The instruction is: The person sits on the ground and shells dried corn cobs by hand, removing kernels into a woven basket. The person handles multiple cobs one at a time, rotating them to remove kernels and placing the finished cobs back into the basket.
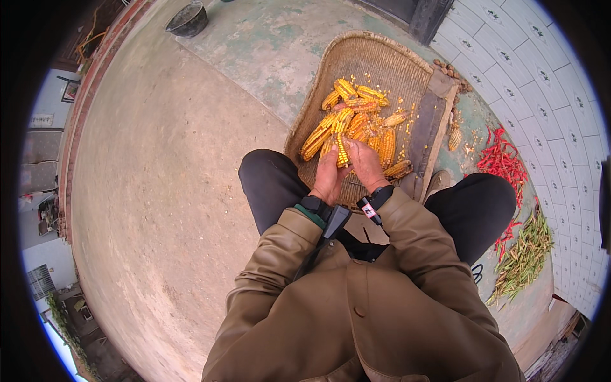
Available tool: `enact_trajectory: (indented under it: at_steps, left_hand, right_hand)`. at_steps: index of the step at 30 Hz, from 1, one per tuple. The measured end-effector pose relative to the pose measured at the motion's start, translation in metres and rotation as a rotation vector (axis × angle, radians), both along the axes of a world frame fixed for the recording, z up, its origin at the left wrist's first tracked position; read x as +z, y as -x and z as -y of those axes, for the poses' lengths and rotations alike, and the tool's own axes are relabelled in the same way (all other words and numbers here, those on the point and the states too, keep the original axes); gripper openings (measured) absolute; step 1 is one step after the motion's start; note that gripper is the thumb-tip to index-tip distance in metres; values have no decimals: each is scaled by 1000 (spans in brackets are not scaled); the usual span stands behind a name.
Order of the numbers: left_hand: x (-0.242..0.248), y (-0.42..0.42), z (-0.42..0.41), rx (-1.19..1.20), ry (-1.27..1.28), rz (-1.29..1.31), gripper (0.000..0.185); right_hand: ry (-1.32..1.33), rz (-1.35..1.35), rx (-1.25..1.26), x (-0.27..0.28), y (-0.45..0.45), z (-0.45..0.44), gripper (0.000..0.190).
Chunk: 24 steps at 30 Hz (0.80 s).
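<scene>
Between my two hands is a yellow ear of dried corn [342,152], held over a woven winnowing basket [310,98]. My left hand [328,175] grips the ear from its left side. From the right, my right hand [366,163] closes on the same ear, its thumb against the kernels. Beyond the hands, a pile of corn ears [360,107] lies in the basket, some with kernels partly stripped. Loose kernels [408,126] are scattered on the basket floor, mostly right of the pile. My fingers hide the lower end of the held ear.
Walnuts [447,70] and a bare-looking cob [455,138] lie right of the basket. Red chili peppers [503,157] and green-brown pods [525,255] are heaped along the tiled wall [525,76]. A black bucket [187,20] stands at the far left on the concrete floor [181,167].
</scene>
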<state>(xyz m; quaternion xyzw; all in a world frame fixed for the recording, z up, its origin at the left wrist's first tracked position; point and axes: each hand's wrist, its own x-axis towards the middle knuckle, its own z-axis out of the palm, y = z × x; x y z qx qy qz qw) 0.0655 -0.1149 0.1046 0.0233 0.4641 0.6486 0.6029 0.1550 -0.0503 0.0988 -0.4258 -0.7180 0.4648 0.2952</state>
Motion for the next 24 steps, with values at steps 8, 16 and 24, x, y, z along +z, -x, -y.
enact_trajectory:
  at_steps: [8,16,24]
  left_hand:
    - [-5,4,1,9,104,-103,30]
    - [-6,2,1,44,51,54,31]
    - [-7,1,1,13,5,20,31]
  right_hand:
    - [-94,101,108,2,2,6,45]
    - [-199,123,79,-2,-2,4,36]
    - [115,-23,39,-11,-2,-6,35]
